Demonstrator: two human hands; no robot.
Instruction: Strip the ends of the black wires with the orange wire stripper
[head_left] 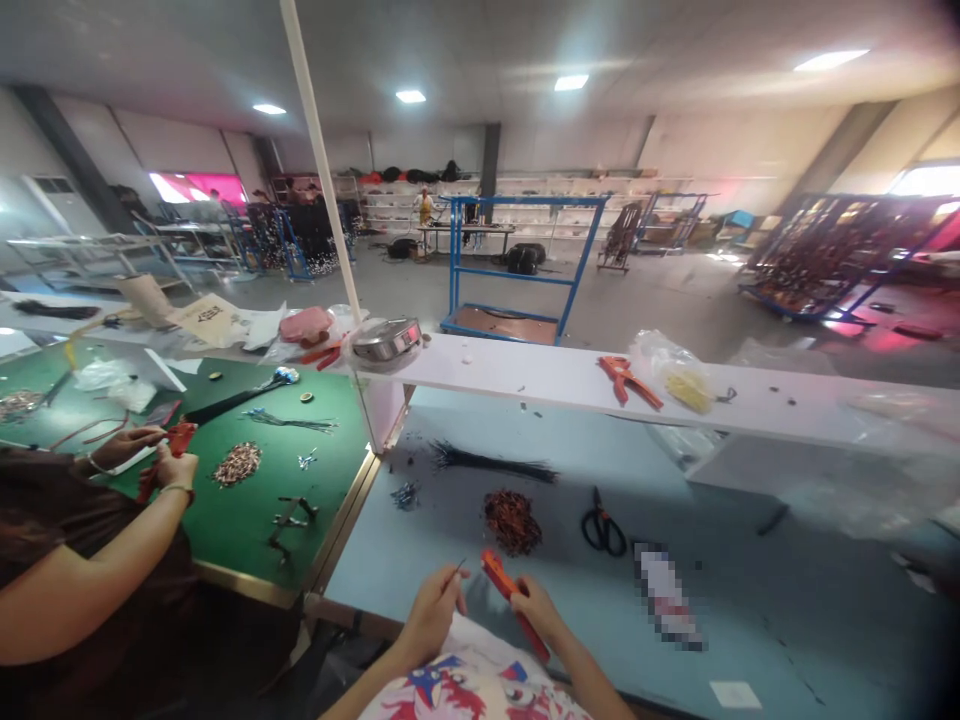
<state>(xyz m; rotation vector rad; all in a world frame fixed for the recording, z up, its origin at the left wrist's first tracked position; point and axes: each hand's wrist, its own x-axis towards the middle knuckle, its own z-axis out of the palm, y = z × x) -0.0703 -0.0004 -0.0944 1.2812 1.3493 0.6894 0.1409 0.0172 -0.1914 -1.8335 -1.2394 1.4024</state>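
Note:
My left hand (436,607) is closed at the table's front edge, pinching a thin dark wire (459,566). To its right my right hand (535,608) is wrapped round a red crimping tool (501,577), whose head points up and left toward the wire. A pile of small copper-coloured terminals (512,521) lies just beyond the tool. Behind the pile is a bundle of dark wires (495,462), and small bluish pieces (405,495) lie to the left. Black-handled scissors (603,528) rest to the right of the pile.
A white shelf (517,362) crosses behind the blue table (450,410), holding red pliers (628,382), plastic bags and a round metal tin (386,340). At left, a person's hands (169,460) hold a red tool over a green table (225,540). A blurred pale object (666,595) lies right.

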